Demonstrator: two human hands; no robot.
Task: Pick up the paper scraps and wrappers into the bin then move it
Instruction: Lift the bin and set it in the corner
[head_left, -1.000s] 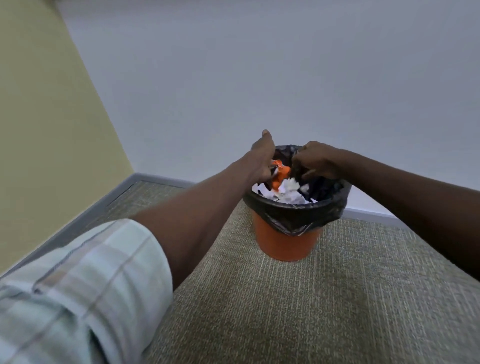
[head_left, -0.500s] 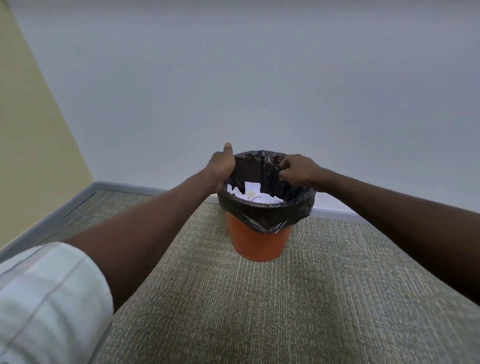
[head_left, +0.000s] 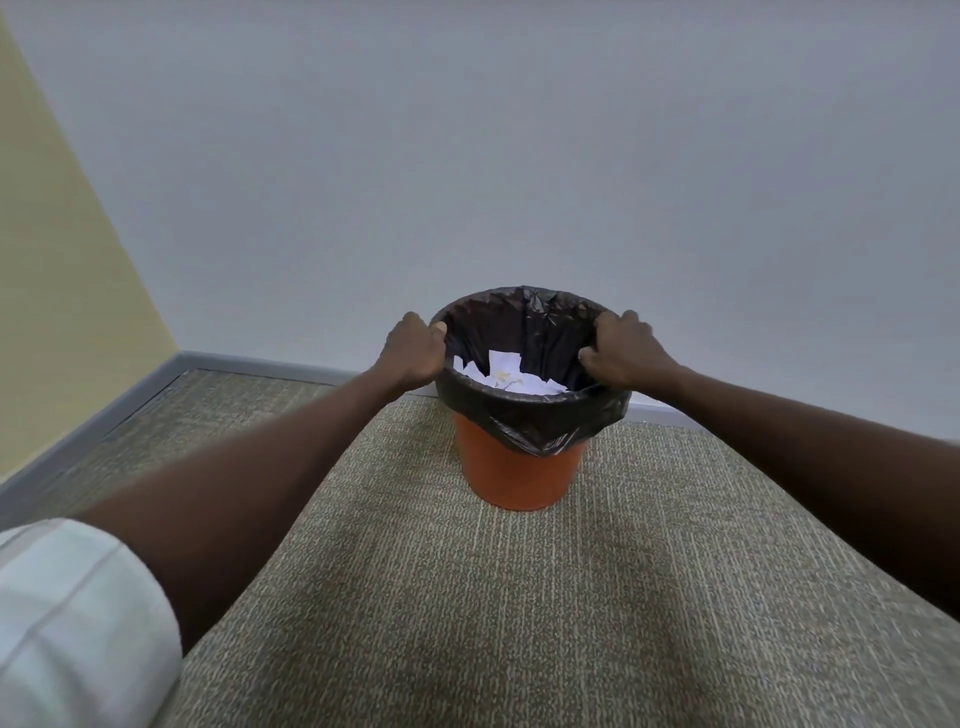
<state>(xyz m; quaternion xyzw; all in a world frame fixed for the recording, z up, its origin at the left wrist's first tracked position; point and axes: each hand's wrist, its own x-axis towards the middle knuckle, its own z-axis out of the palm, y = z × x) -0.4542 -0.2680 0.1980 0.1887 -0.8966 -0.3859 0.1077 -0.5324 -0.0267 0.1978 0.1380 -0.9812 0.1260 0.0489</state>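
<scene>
Upright bin (head_left: 519, 467), mouth up, scraps (head_left: 506, 376) inside; left hand (head_left: 413, 351) grips rim at nine o'clock, right hand (head_left: 623, 353) at three.

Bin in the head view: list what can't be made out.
- Bin contents: only the top paper scraps show; the black liner and wall hide the rest.
- Left hand fingers: hidden behind its own back.
- Right hand fingers: tips curl inside the rim, unseen.
</scene>
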